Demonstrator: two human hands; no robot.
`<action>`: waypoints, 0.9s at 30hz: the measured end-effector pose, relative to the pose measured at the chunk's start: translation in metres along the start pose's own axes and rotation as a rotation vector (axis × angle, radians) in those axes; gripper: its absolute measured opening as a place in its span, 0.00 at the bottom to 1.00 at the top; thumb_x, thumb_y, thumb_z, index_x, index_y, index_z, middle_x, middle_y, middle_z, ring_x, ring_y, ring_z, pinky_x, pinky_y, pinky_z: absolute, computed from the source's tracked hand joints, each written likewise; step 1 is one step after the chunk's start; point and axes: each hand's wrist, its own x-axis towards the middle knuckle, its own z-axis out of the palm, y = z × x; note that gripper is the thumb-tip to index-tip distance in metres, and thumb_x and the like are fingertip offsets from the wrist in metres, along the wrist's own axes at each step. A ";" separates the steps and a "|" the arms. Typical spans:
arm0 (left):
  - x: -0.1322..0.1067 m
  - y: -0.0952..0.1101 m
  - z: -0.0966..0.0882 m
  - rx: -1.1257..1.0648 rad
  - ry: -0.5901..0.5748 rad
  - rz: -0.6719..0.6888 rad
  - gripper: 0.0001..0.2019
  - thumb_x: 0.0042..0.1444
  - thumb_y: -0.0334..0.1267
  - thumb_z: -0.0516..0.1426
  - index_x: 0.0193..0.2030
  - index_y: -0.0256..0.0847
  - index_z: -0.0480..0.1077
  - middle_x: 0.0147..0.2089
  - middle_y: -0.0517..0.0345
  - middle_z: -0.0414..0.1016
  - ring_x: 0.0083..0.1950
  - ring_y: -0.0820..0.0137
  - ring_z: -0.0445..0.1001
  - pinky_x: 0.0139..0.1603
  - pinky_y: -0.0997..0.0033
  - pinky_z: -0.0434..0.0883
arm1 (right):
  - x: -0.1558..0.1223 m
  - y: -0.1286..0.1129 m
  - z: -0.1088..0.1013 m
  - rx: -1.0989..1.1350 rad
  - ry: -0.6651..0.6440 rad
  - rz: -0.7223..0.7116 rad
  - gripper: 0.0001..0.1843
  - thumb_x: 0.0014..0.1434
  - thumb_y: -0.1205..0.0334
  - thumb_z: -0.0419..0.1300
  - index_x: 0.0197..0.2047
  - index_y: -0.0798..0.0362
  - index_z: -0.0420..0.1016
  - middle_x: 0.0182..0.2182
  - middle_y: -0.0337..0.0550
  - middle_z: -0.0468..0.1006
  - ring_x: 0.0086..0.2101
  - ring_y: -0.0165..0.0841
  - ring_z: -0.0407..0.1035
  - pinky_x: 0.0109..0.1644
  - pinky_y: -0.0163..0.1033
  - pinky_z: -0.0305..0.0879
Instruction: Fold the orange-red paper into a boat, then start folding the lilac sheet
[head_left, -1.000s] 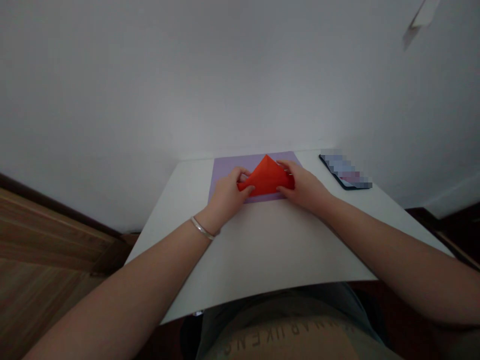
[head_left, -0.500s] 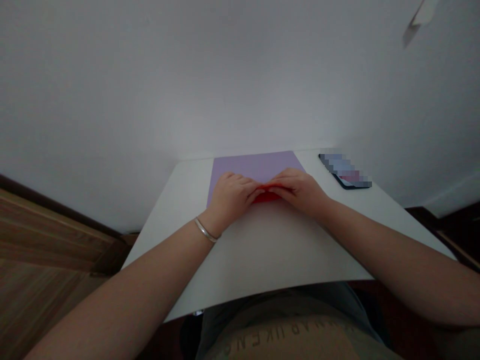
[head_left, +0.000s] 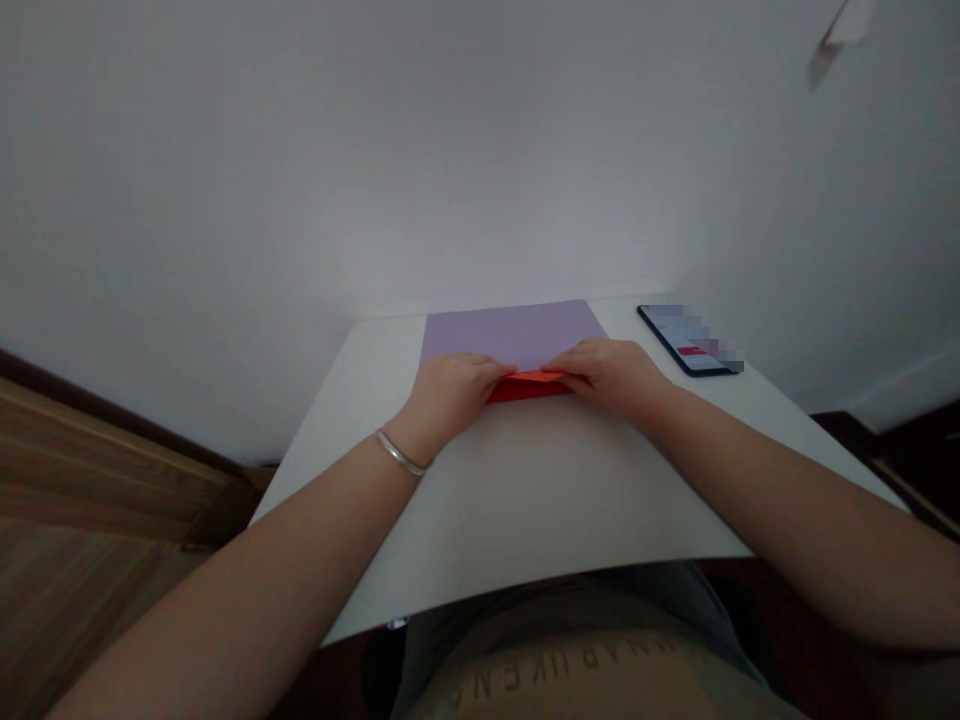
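Observation:
A red sheet of folded paper (head_left: 529, 389) is held between my two hands, low over the near part of a purple sheet (head_left: 517, 330). My left hand (head_left: 457, 388) pinches its left end, with a silver bangle at that wrist. At the right end, the thumb and fingers of my right hand (head_left: 604, 372) are closed on the paper. A lighter orange-red strip runs along the top of the fold, and a darker red face shows below it. Both ends of the paper are hidden by my fingers.
The white table (head_left: 540, 500) stands against a pale wall (head_left: 480, 150). A phone (head_left: 686, 345) with its screen lit lies at the table's back right. Wooden furniture (head_left: 112, 480) is at the lower left, beside the table.
My hands have moved a little apart, the left one outward to the left. More of the red paper shows between them, and its fold looks flatter and straighter.

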 end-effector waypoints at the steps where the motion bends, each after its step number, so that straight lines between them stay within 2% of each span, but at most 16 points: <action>1: 0.000 -0.001 0.001 -0.012 -0.013 0.014 0.13 0.62 0.34 0.54 0.49 0.48 0.76 0.45 0.57 0.80 0.42 0.65 0.77 0.37 0.69 0.69 | 0.000 0.002 0.000 -0.034 -0.035 0.006 0.17 0.63 0.59 0.53 0.51 0.42 0.78 0.45 0.40 0.81 0.44 0.40 0.74 0.40 0.42 0.67; 5: 0.002 -0.002 0.002 0.006 -0.097 0.048 0.11 0.62 0.35 0.53 0.43 0.43 0.77 0.44 0.53 0.78 0.42 0.65 0.75 0.37 0.69 0.70 | -0.001 0.009 -0.003 -0.088 -0.131 0.024 0.16 0.60 0.63 0.54 0.49 0.46 0.78 0.47 0.41 0.80 0.46 0.39 0.73 0.45 0.42 0.67; 12: 0.002 -0.007 0.000 -0.017 -0.169 0.112 0.12 0.59 0.33 0.52 0.45 0.39 0.75 0.45 0.51 0.75 0.46 0.64 0.72 0.46 0.65 0.70 | -0.004 0.010 -0.009 -0.086 -0.200 0.049 0.17 0.59 0.64 0.55 0.49 0.47 0.77 0.48 0.44 0.79 0.48 0.39 0.72 0.49 0.42 0.66; 18: 0.002 -0.005 -0.006 0.112 -0.202 0.044 0.09 0.55 0.32 0.52 0.38 0.37 0.73 0.40 0.48 0.75 0.40 0.61 0.73 0.39 0.63 0.69 | -0.007 0.015 -0.005 -0.117 -0.149 0.082 0.17 0.54 0.67 0.57 0.46 0.47 0.78 0.44 0.46 0.81 0.45 0.41 0.73 0.42 0.42 0.68; 22: 0.001 -0.004 -0.009 0.169 -0.208 -0.028 0.09 0.56 0.33 0.52 0.39 0.37 0.73 0.39 0.47 0.75 0.39 0.60 0.74 0.36 0.63 0.68 | -0.007 0.019 -0.006 -0.182 -0.153 0.129 0.13 0.55 0.69 0.55 0.41 0.48 0.78 0.39 0.46 0.81 0.40 0.42 0.74 0.35 0.42 0.67; 24: 0.001 -0.005 -0.009 0.176 -0.205 -0.036 0.10 0.58 0.33 0.51 0.40 0.39 0.74 0.38 0.48 0.76 0.38 0.61 0.74 0.34 0.64 0.67 | -0.007 0.019 -0.008 -0.198 -0.106 0.171 0.14 0.58 0.69 0.53 0.40 0.49 0.78 0.39 0.47 0.81 0.41 0.43 0.73 0.34 0.43 0.66; 27: 0.000 -0.005 -0.008 0.162 -0.172 -0.066 0.13 0.62 0.36 0.48 0.40 0.40 0.74 0.36 0.50 0.75 0.35 0.62 0.74 0.32 0.65 0.65 | -0.007 0.016 -0.010 -0.166 0.037 0.204 0.16 0.58 0.68 0.53 0.47 0.50 0.77 0.44 0.49 0.80 0.45 0.45 0.70 0.39 0.46 0.68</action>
